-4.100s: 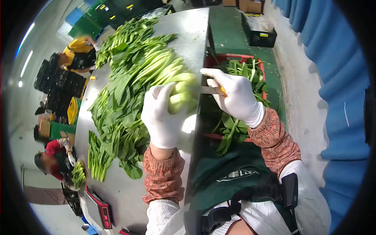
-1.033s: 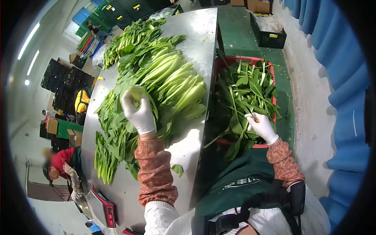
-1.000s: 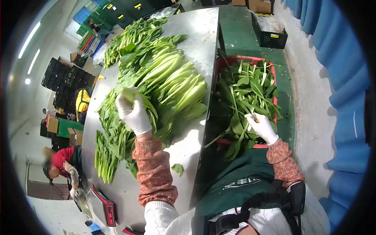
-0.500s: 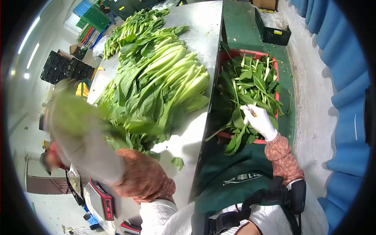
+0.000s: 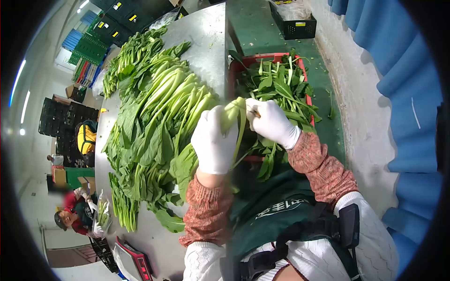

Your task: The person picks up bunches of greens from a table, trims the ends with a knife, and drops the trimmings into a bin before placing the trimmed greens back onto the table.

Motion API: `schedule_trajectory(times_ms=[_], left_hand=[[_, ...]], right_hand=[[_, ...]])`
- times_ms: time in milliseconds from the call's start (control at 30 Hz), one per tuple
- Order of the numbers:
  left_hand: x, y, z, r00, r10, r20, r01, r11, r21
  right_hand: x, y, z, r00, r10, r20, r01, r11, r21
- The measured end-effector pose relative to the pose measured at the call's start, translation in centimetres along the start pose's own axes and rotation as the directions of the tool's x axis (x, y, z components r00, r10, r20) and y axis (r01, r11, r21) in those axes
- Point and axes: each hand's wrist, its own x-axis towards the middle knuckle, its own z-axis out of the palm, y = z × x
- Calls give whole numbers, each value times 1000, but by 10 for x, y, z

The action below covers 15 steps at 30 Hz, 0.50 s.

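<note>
My left hand (image 5: 215, 140), in a white glove, is closed around a leafy green stalk (image 5: 231, 114), its pale base pointing up and its leaves hanging below the hand. My right hand (image 5: 273, 122), also gloved, is closed close beside the stalk's base. A small orange-brown thing shows between its fingers, too small to make out. Left of my hands, a long pile of leafy greens (image 5: 164, 103) lies on the metal table (image 5: 206, 42). Below my right hand, a red crate (image 5: 307, 77) on the floor holds loose leaves and stalks.
A red scale (image 5: 140, 264) stands at the table's near left end. Beyond it, a person (image 5: 84, 210) holds a clear bag of greens. A black crate (image 5: 300, 29) sits on the green floor by the wall. Stacked crates and a blue curtain (image 5: 375, 61) flank the scene.
My left hand, blurred with greens at the far left before, is now beside my right hand with a stalk. My right hand has moved left and up from over the crate. The view has shifted.
</note>
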Motion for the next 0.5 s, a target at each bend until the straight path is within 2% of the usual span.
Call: schedule_trajectory(times_ms=[33,67,100,167,200,267,367,400,433,500], left_hand=[[0,1,-1,1000,-5,-7,4,999,-39],[0,-2,-4,997,-75,27,78,985,-154],[2,0,-9,997,-79,27,83,976,-202],[8,-1,-16,951,-261,163,307,853,-423],[13,-4,-19,956,-242,168,290,873,-392],[13,-10,-16,898,-309,313,431,762,-484],[14,-1,-10,827,-262,498,537,631,-559],[10,-5,-7,819,-140,557,478,702,-527],[9,0,-5,851,-105,514,431,699,-571],[10,3,-21,851,-126,510,331,882,-335]], right_hand=[[1,18,5,999,3,36,-6,997,74],[3,37,8,984,149,94,-159,981,114],[4,67,10,964,211,161,-229,968,102],[0,69,2,901,424,91,-433,891,137],[1,70,1,920,386,66,-391,900,192],[0,38,-13,952,307,13,-290,885,365],[5,-13,-46,946,75,314,-258,760,597],[5,-23,-46,933,56,355,-285,716,637],[4,-29,-44,916,32,399,-316,669,672],[6,-19,-30,948,27,317,-238,719,653]])
